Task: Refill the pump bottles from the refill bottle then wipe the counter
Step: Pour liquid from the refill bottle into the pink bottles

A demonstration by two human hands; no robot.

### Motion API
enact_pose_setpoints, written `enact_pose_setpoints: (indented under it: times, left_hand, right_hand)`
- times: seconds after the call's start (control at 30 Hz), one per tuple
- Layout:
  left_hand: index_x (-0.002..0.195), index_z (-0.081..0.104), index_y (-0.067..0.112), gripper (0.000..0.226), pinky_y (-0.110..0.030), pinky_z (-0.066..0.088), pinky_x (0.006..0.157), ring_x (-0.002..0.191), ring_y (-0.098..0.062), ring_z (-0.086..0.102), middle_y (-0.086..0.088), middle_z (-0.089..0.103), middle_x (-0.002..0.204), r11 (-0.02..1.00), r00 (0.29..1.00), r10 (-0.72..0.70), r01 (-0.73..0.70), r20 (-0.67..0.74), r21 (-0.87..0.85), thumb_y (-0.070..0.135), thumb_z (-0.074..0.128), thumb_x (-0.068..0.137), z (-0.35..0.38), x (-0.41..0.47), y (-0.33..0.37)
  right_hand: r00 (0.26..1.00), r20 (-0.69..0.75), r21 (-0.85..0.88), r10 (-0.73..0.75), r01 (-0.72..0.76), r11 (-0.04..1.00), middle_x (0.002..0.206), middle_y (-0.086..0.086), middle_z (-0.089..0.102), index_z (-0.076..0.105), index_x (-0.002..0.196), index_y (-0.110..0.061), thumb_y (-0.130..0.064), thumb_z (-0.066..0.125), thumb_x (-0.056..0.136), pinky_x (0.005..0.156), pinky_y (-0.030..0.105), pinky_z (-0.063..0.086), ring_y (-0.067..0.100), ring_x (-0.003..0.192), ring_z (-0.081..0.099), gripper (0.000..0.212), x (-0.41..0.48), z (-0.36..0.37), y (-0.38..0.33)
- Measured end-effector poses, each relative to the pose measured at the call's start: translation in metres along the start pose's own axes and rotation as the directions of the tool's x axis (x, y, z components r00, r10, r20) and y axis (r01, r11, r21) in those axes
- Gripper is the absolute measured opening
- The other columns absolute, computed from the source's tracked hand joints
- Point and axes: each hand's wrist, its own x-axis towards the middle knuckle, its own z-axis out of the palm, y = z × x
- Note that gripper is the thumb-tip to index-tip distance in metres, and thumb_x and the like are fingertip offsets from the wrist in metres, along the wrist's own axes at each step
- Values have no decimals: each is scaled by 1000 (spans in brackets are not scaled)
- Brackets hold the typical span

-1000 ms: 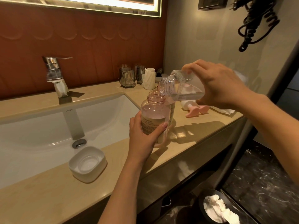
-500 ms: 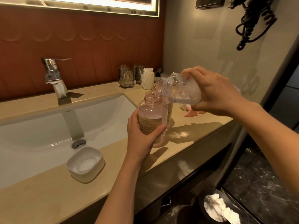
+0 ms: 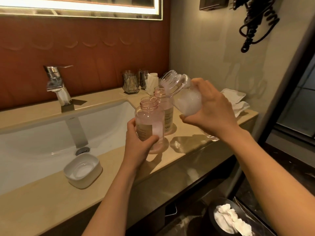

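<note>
Head view of the washstand. Your left grip [image 3: 138, 147] wraps the lower half of the front pump bottle [image 3: 150, 116], with the thumb across the front below the label and the fingers curled behind. This bottle stands upright on the tabletop [image 3: 34, 210], just right of the sink basin [image 3: 34, 142]. Its threaded neck is open and its pink body is partly filled with pale liquid.

Your right grip [image 3: 213, 114] closes round the body of the refill bottle [image 3: 184, 99], a clear bottle held tilted in the air. Its open mouth points up and to the left (higher than the rest of the bottle), and white, foamy liquid is pooled in the part nearest your palm. That mouth sits above the second pump bottle [image 3: 167, 114], which stands upright directly behind the front one, neck likewise open. The two pink bottles touch or nearly touch (the view does not settle which).

A chrome faucet [image 3: 58, 86] rises at the back edge of the basin. A white soap dish [image 3: 82, 169] rests on the front strip of the tabletop, beside the basin's near rim. Glass tumblers [image 3: 130, 82] stand against the back wall, close behind the bottles. Folded white cloths [image 3: 236, 101] lie at the far right end of the tabletop, beyond your right grip. A coiled black cord [image 3: 255, 24] hangs on the side wall above them. On the floor below, a dark bin [image 3: 211, 212] holds crumpled white tissue.
</note>
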Motion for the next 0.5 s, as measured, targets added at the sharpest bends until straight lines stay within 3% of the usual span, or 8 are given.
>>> enact_pose_setpoints:
  times: [0.07,0.17,0.23,0.33,0.4,0.5]
  left_hand:
    - [127,30,33,94,-30,47,92,117,-17,44,1,41,129,999,1000,3,-2,-17,52,54,65,42,1,-1,0]
    - [131,27,33,102,-34,37,105,126,-15,32,4,30,133,975,998,43,-30,-53,221,57,75,44,4,-1,2]
    - [137,27,27,105,-38,37,108,127,-14,31,3,30,134,952,994,69,-41,-83,302,50,86,53,7,0,2]
    - [137,31,24,97,-42,42,102,122,-16,37,3,38,132,951,991,87,-53,-100,305,40,87,59,5,2,-2]
    - [137,33,25,93,-39,44,99,121,-16,40,4,41,132,959,995,60,-37,-74,280,37,86,61,3,1,-2]
    - [139,32,27,93,-18,43,86,121,-12,43,5,44,136,979,1000,6,-1,-26,205,34,84,62,-2,-1,1]
  right_hand:
    - [998,-36,97,42,-39,994,110,-3,51,43,121,-21,-39,79,57,65,30,40,15,88,48,76,-2,-2,0]
    - [992,-66,219,108,-91,971,108,-10,48,44,120,-21,-45,77,55,71,26,39,8,92,44,77,-4,-6,1]
    - [987,-73,287,146,-119,951,113,-10,48,45,121,-20,-40,82,57,76,22,38,5,97,43,76,-6,-7,5]
    - [976,-89,380,200,-152,912,115,-11,47,45,123,-19,-36,84,60,83,23,40,5,102,43,76,-10,-6,9]
    - [965,-87,447,247,-183,875,116,-11,47,45,122,-20,-35,85,60,85,24,41,7,105,45,75,-11,-5,12]
    - [954,-92,530,284,-195,825,116,-10,48,44,120,-25,-33,86,59,86,27,46,11,107,48,74,-12,-3,16]
